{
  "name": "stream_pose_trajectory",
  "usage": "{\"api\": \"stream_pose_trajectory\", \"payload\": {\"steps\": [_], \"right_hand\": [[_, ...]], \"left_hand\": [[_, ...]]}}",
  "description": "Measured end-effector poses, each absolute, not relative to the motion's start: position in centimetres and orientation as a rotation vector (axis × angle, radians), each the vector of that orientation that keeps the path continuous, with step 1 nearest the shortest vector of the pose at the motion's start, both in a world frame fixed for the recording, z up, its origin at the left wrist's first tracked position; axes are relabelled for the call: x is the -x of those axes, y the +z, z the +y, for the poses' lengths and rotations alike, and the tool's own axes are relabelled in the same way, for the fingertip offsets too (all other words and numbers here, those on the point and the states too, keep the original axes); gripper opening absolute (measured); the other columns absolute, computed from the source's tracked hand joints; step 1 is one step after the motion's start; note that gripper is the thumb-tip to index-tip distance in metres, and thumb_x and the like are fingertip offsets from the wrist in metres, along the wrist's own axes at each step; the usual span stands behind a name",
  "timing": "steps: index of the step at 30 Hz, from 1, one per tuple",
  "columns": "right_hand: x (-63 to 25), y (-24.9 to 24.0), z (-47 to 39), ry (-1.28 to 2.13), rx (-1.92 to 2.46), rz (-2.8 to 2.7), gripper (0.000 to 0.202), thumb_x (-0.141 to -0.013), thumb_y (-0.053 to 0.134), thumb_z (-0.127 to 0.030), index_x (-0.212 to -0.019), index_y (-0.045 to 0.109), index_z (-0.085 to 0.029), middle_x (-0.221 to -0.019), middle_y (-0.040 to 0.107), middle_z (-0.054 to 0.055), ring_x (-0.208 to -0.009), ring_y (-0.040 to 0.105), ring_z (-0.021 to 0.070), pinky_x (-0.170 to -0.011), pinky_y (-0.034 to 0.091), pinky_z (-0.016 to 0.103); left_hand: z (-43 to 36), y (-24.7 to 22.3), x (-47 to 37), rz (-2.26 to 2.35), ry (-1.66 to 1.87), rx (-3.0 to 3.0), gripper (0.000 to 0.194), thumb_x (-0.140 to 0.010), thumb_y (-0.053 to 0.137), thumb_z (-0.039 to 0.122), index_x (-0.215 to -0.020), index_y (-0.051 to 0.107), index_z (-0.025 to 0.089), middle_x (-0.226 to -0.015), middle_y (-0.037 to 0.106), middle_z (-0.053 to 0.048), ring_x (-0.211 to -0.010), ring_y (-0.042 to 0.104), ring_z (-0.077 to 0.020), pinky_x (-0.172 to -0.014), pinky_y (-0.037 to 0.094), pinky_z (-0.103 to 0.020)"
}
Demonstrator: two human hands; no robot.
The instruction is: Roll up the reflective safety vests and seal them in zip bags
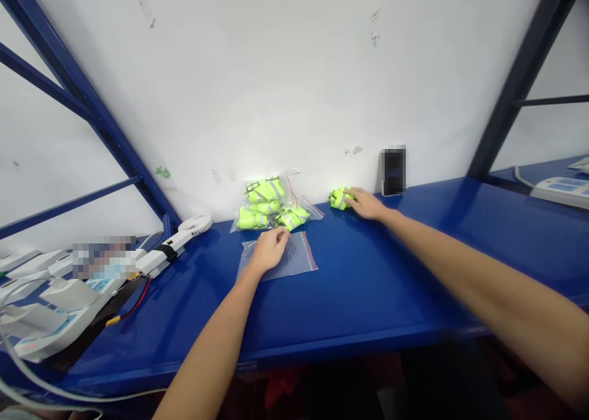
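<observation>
Left hand pinching clear bag, right hand flat on loose vest, bagged vests between, fan leftward.

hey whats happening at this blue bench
A person is working with both bare hands on a blue shelf against a white wall. The left hand rests on an empty clear zip bag lying flat. The right hand touches a loose neon yellow folded item near the wall. A pile of bagged yellow items sits behind the empty bag. A small white fan lies to the left.
</observation>
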State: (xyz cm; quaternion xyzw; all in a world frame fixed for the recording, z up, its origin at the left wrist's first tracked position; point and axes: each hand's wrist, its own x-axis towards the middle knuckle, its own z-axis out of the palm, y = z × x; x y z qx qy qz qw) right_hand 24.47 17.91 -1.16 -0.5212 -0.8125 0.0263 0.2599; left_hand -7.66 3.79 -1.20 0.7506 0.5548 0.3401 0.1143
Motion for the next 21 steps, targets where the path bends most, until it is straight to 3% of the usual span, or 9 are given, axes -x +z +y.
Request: {"api": "stream_pose_trajectory", "payload": {"steps": [3, 8, 10, 13, 18, 21], "right_hand": [[-24.5, -1.2, 17.3, 0.195, 1.373, -2.172, 0.049, -0.098, 0.037, -0.043, -0.131, 0.06, -0.015, -0.14, 0.053, 0.016, -0.132, 0.047, 0.0295, -0.112, 0.033, 0.045], [-22.7, -0.3, 15.1, 0.328, 1.182, -2.11, 0.045, -0.098, 0.034, -0.043, -0.104, 0.072, -0.019, -0.104, 0.071, 0.01, -0.105, 0.062, 0.0259, -0.101, 0.041, 0.04], [-22.3, -0.3, 14.4, 0.431, 1.095, -1.949, 0.045, -0.098, 0.033, -0.042, -0.111, 0.07, -0.018, -0.094, 0.073, 0.008, -0.098, 0.064, 0.0243, -0.097, 0.044, 0.039], [-22.3, -0.9, 13.9, 0.565, 1.029, -1.743, 0.04, -0.094, 0.042, -0.035, -0.122, 0.065, -0.017, -0.1, 0.074, 0.008, -0.099, 0.065, 0.023, -0.098, 0.045, 0.039], [-23.4, -0.7, 13.2, 1.172, 1.0, -1.709, 0.026, -0.084, 0.055, -0.019, -0.103, 0.072, -0.015, -0.102, 0.075, 0.01, -0.092, 0.069, 0.0205, -0.091, 0.053, 0.036], [-24.3, 0.6, 12.3, 1.452, 0.84, -1.671, 0.036, -0.078, 0.063, -0.015, -0.113, 0.068, -0.016, -0.108, 0.074, 0.01, -0.092, 0.069, 0.0194, -0.086, 0.055, 0.033]], "left_hand": [[3.3, -1.0, 7.2, 1.644, 0.889, -2.342, 0.024, -0.091, 0.044, 0.028, -0.082, 0.065, 0.021, -0.068, 0.064, 0.0, -0.062, 0.055, -0.0166, -0.061, 0.034, -0.027], [3.1, -0.8, 7.1, 1.722, 0.81, -2.395, 0.022, -0.091, 0.044, 0.027, -0.083, 0.064, 0.021, -0.071, 0.066, -0.001, -0.065, 0.058, -0.018, -0.062, 0.034, -0.028], [3.0, -0.7, 7.1, 1.754, 0.77, -2.419, 0.022, -0.091, 0.044, 0.027, -0.083, 0.064, 0.021, -0.071, 0.065, -0.001, -0.066, 0.059, -0.0186, -0.062, 0.034, -0.028], [2.9, -0.5, 7.1, 1.785, 0.727, -2.448, 0.022, -0.091, 0.044, 0.028, -0.087, 0.064, 0.022, -0.072, 0.066, -0.002, -0.067, 0.06, -0.0196, -0.063, 0.035, -0.029], [2.7, 0.1, 6.6, 1.787, 0.73, -2.538, 0.025, -0.094, 0.042, 0.032, -0.089, 0.065, 0.021, -0.077, 0.067, -0.004, -0.072, 0.06, -0.0213, -0.067, 0.038, -0.031], [2.2, 0.6, 5.7, 1.65, 0.786, -2.614, 0.027, -0.095, 0.041, 0.032, -0.092, 0.065, 0.02, -0.087, 0.069, -0.006, -0.082, 0.062, -0.0225, -0.074, 0.041, -0.032]]}}
